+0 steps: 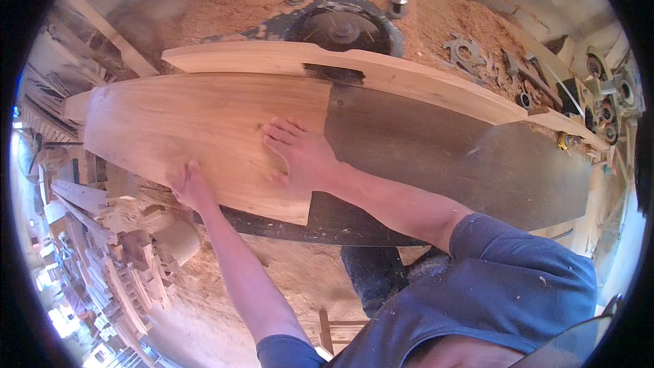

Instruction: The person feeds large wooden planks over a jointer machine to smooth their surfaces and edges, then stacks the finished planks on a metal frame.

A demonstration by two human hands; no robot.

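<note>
A broad, flat wooden panel (204, 116) lies on the left part of a dark metal machine table (436, 157). Its far edge runs along a long wooden fence (409, 82). My right hand (300, 153) rests flat on top of the panel near its right end, fingers spread. At the panel's near edge, my left hand (193, 187) grips the board, with a digit on the upper face and the other fingers partly hidden and slightly blurred. Behind a notch in the fence sits a round, dark cutter housing (340, 31).
Reddish sawdust covers the surface behind the fence, where two metal clamping knobs (397, 0) stand. Loose cutter heads (466, 51) and tools lie at the back right. Stacked wood offcuts (139, 252) fill the floor at left. A wooden stool-like frame (327, 330) stands near my body.
</note>
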